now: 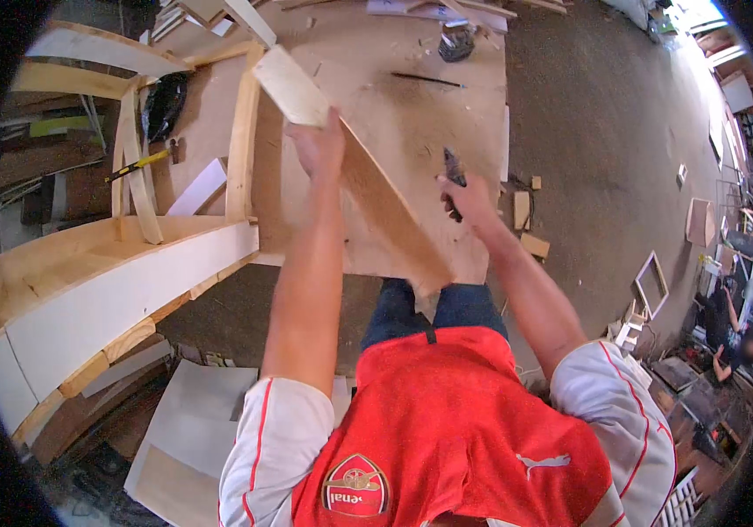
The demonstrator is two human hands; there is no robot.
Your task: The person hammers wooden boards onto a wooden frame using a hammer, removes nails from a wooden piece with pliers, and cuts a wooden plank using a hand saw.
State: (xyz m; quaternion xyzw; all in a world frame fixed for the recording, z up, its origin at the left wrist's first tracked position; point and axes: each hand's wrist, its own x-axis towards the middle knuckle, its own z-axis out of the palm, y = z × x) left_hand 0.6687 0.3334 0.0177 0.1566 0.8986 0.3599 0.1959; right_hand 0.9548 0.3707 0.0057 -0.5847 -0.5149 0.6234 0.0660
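Note:
My left hand (318, 145) is closed round a long wooden board (385, 198), near its far, pale end. The board slants down toward my lap, its near end close to my thighs. In my right hand (471, 200) is a dark hand tool with a greyish head (453, 167); blur and fingers hide its exact kind. The tool points up and away, apart from the board. Both hands are over a brown sheet-topped worktable (473, 114).
At left stands a wooden frame (240, 140) with a hammer (144, 162) on it. A pencil-like stick (427, 80) and a clear container (456, 42) lie farther back. Wood offcuts (521, 211) are on the floor at right. Another person (728, 316) is at far right.

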